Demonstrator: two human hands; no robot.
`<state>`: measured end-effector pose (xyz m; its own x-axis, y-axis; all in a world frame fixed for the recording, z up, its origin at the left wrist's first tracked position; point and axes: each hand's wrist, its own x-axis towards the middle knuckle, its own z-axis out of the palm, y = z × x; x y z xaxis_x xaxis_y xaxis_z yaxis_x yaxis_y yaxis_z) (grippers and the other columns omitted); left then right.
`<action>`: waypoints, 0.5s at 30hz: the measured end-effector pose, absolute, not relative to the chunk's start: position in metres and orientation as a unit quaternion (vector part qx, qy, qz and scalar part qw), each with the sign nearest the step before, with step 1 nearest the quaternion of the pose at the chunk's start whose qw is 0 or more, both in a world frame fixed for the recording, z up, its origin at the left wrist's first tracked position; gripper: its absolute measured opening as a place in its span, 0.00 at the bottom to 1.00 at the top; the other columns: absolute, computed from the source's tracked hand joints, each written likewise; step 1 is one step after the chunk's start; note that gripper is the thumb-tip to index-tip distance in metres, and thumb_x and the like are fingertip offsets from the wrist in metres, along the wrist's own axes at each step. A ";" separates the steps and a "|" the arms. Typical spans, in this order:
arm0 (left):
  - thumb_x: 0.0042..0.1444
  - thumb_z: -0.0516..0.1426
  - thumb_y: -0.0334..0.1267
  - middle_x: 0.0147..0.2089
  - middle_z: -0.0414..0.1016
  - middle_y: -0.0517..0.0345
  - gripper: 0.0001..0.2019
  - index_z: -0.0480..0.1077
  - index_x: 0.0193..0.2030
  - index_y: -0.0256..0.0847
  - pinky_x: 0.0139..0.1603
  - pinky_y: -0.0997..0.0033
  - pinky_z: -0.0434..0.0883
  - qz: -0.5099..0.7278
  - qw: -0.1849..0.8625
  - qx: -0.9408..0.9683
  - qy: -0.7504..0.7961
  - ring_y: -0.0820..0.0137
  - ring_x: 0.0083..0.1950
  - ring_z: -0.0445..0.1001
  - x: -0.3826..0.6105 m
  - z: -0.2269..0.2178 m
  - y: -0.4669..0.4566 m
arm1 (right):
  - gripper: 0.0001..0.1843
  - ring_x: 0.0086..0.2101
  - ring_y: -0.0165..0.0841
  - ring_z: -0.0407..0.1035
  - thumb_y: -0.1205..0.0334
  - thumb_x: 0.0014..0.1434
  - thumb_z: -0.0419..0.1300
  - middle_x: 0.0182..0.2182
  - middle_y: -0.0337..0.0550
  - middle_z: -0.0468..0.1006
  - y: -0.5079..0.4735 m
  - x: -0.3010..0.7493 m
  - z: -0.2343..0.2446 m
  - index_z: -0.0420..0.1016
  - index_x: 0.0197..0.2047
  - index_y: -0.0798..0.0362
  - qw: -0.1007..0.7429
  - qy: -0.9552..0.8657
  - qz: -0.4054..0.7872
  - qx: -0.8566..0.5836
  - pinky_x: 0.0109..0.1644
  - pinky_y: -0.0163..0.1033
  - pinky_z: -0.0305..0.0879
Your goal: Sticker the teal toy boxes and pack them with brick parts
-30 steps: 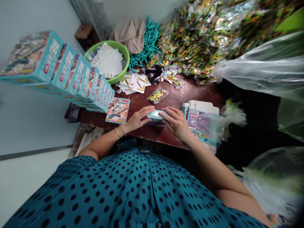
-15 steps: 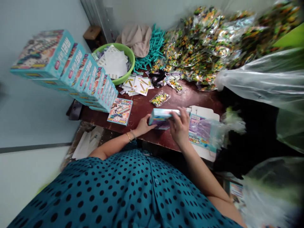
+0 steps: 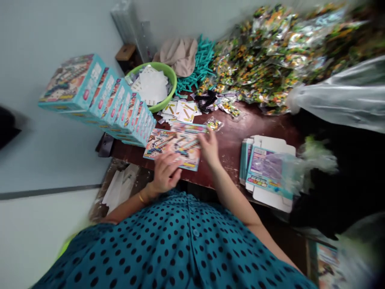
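Note:
In the head view a small turquoise printed box [image 3: 187,147] lies face up at the front of the table, somewhat blurred. My right hand [image 3: 209,149] grips its right edge, with the thumb along the near side. My left hand [image 3: 167,171] rests over the box's lower left corner, its fingers loosely bent and apart rather than wrapped round it. Directly left is a matching box [image 3: 154,141], side by side with the first, face up. A packet of small coloured pieces [image 3: 214,123] lies just behind the right hand.
Stacked boxes [image 3: 120,108] rise at the left. Behind stand a green basin [image 3: 172,76] with papers, printed cards [image 3: 184,111], turquoise sticks [image 3: 203,60] and a heap of bagged pieces [image 3: 258,60]. Flattened cartons [image 3: 270,168] lie right, beside clear plastic [image 3: 337,96].
The box was held up on edge between both hands; now it lies face up, farther left, against the other box. The left hand has moved from its side to its near corner.

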<state>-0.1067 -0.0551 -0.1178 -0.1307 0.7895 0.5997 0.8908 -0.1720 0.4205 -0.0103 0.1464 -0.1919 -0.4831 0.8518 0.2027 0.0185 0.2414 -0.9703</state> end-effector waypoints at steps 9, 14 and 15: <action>0.66 0.55 0.43 0.66 0.71 0.38 0.19 0.75 0.60 0.37 0.74 0.38 0.52 -0.190 0.034 -0.548 -0.814 0.46 0.71 0.63 -0.183 -0.169 -0.050 | 0.32 0.71 0.52 0.50 0.52 0.64 0.62 0.71 0.60 0.59 0.125 0.008 -0.206 0.67 0.68 0.55 0.239 -0.848 0.302 -0.365 0.73 0.58 0.51; 0.66 0.55 0.40 0.63 0.75 0.43 0.17 0.75 0.59 0.40 0.72 0.45 0.59 -0.282 -0.011 -0.588 -0.758 0.52 0.68 0.69 -0.170 -0.163 -0.034 | 0.36 0.69 0.63 0.52 0.52 0.63 0.63 0.68 0.71 0.60 0.151 0.180 -0.216 0.63 0.69 0.59 0.179 -0.778 0.102 -0.594 0.66 0.74 0.51; 0.66 0.55 0.40 0.61 0.76 0.44 0.17 0.75 0.58 0.40 0.71 0.47 0.62 -0.306 -0.055 -0.596 -0.740 0.54 0.66 0.71 -0.159 -0.163 -0.025 | 0.38 0.68 0.64 0.53 0.51 0.62 0.63 0.68 0.73 0.60 0.145 0.204 -0.221 0.61 0.70 0.61 0.155 -0.771 0.080 -0.612 0.65 0.76 0.52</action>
<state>-0.1591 -0.0249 -0.1626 -0.2835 0.9162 0.2833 0.8492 0.1026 0.5180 0.2040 0.1448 -0.2207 -0.2025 0.9691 0.1412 0.9191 0.2378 -0.3142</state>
